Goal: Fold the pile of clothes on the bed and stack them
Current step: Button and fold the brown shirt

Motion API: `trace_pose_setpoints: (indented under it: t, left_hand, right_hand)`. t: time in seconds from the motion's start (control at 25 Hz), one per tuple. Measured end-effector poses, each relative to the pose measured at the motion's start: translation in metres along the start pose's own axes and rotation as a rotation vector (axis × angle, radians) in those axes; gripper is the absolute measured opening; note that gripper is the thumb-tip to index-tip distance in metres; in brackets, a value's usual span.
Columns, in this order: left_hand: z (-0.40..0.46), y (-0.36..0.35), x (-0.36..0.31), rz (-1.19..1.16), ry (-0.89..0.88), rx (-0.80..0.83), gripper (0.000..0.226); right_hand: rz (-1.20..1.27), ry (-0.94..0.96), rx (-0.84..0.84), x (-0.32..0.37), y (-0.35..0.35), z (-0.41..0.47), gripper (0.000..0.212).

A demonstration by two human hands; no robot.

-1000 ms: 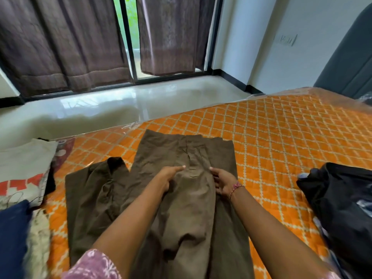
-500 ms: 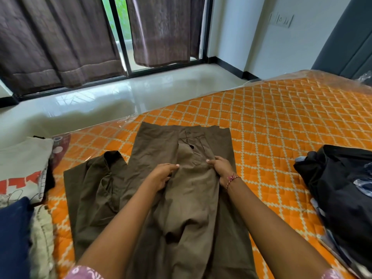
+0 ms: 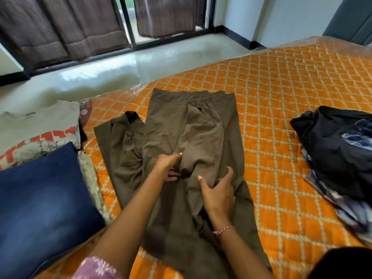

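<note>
Brown trousers [image 3: 179,125] lie spread lengthwise on the orange quilted bed [image 3: 281,97], waistband at the far end, one leg bunched to the left. My left hand [image 3: 169,165] lies on the cloth near the crotch, fingers stretched forward along a raised fold. My right hand [image 3: 218,190] rests just to the right and nearer me, fingers spread and slightly bent on the fabric. A dark pile of clothes [image 3: 338,150] sits at the right edge of the bed. Folded items lie at the left: a blue garment [image 3: 42,198] and a beige printed shirt [image 3: 36,125].
Beyond the bed's far edge is a glossy white floor [image 3: 120,69] and a glass door with brown curtains [image 3: 66,31]. Bare quilt stretches between the trousers and the dark pile. A dark shape [image 3: 342,262] fills the bottom right corner.
Both hands have slid down the trousers toward me, from near the waistband to the crotch area. The camera has tilted down and moved closer.
</note>
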State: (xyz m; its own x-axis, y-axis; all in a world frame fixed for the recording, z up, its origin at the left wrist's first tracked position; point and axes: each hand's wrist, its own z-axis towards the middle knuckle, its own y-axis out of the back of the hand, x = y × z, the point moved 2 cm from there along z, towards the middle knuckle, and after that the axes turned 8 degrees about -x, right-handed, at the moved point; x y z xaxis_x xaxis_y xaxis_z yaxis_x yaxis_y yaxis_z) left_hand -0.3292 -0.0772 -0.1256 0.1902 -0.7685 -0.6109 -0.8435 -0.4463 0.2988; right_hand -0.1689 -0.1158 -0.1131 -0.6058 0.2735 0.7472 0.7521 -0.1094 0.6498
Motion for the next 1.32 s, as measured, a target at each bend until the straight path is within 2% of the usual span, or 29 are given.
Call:
trace_pose_setpoints:
  t: [0.08,0.12,0.24,0.28,0.32,0.36,0.4,0.44,0.48,0.52,0.56,0.64,0.68,0.72,0.8,0.88,0.96,1.04,1.08,1.16,1.2,1.24,1.28,1.32]
  left_hand:
    - [-0.004,-0.003,0.006,-0.07,0.027,-0.009,0.015]
    - [-0.005,-0.003,0.007,-0.121,0.026,-0.021,0.009]
    - [0.005,0.006,0.01,-0.273,0.029,-0.103,0.01]
    - [0.008,0.008,0.012,-0.307,0.041,-0.118,0.013]
    - [0.009,0.008,0.013,-0.348,0.049,-0.14,0.01]
    - [0.008,0.007,0.015,-0.387,0.06,-0.152,0.012]
    - [0.008,0.003,0.018,-0.41,0.049,-0.155,0.042]
    - [0.01,-0.004,0.022,-0.425,0.057,-0.191,0.077]
    - [0.013,-0.01,0.028,-0.4,0.043,-0.246,0.098]
    - [0.009,-0.017,0.029,-0.364,-0.01,-0.285,0.102]
    - [-0.001,-0.021,0.031,-0.308,-0.039,-0.31,0.093]
    - [-0.015,-0.022,0.033,-0.28,-0.038,-0.304,0.061]
    - [-0.014,-0.019,0.034,-0.323,-0.031,-0.281,0.047]
    - [-0.014,-0.014,0.032,-0.377,-0.02,-0.258,0.039]
    - [-0.022,-0.007,0.029,-0.497,0.063,-0.159,0.037]
    - [-0.033,-0.009,0.033,-0.443,0.122,-0.076,0.043]
    - [-0.042,-0.013,0.037,-0.392,0.085,-0.079,0.038]
    - [-0.039,-0.009,0.04,-0.436,0.028,-0.169,0.03]
    - [-0.034,-0.004,0.04,-0.474,0.012,-0.207,0.028]
    - [-0.029,0.002,0.04,-0.526,0.026,-0.213,0.023]
    - [-0.032,0.003,0.043,-0.53,0.028,-0.196,0.017]
    - [-0.036,0.002,0.046,-0.505,0.041,-0.173,0.013]
    - [-0.041,0.0,0.05,-0.452,0.044,-0.135,0.016]
    - [-0.046,-0.003,0.056,-0.376,0.029,-0.109,0.03]
  right_hand:
    - [-0.241,0.185,0.057,-0.01,0.005,-0.027,0.084]
    - [-0.226,0.234,0.105,-0.016,0.006,-0.036,0.082]
    - [0.171,0.235,0.208,-0.034,0.022,-0.039,0.072]
    - [0.167,0.277,0.218,-0.04,0.028,-0.037,0.066]
    - [0.009,0.38,0.18,-0.045,0.034,-0.036,0.058]
    - [-0.224,0.538,0.068,-0.05,0.038,-0.037,0.055]
    - [-0.416,0.7,-0.052,-0.056,0.038,-0.041,0.059]
    - [-0.501,0.83,-0.112,-0.058,0.035,-0.049,0.066]
    - [-0.524,0.931,-0.131,-0.06,0.029,-0.054,0.071]
    - [-0.544,1.005,-0.127,-0.06,0.023,-0.056,0.076]
    - [-0.575,1.046,-0.13,-0.06,0.019,-0.057,0.081]
    - [-0.581,0.989,-0.127,-0.06,0.018,-0.052,0.087]
    - [-0.551,0.893,-0.109,-0.061,0.021,-0.051,0.084]
    - [-0.511,0.786,-0.087,-0.064,0.025,-0.052,0.077]
    - [-0.535,0.65,-0.045,-0.068,0.028,-0.062,0.061]
    - [-0.571,0.713,0.021,-0.074,0.022,-0.071,0.049]
    - [-0.478,0.841,0.082,-0.071,0.02,-0.073,0.04]
    - [-0.364,0.838,0.298,-0.061,0.034,-0.059,0.026]
    - [-0.359,0.798,0.496,-0.055,0.044,-0.05,0.024]
    - [-0.47,0.732,0.863,-0.055,0.054,-0.037,0.026]
    - [-0.535,0.682,0.968,-0.057,0.055,-0.038,0.026]
    - [-0.544,0.652,0.934,-0.055,0.054,-0.041,0.026]
    - [-0.494,0.652,0.78,-0.055,0.051,-0.044,0.026]
    - [-0.444,0.686,0.588,-0.056,0.047,-0.05,0.023]
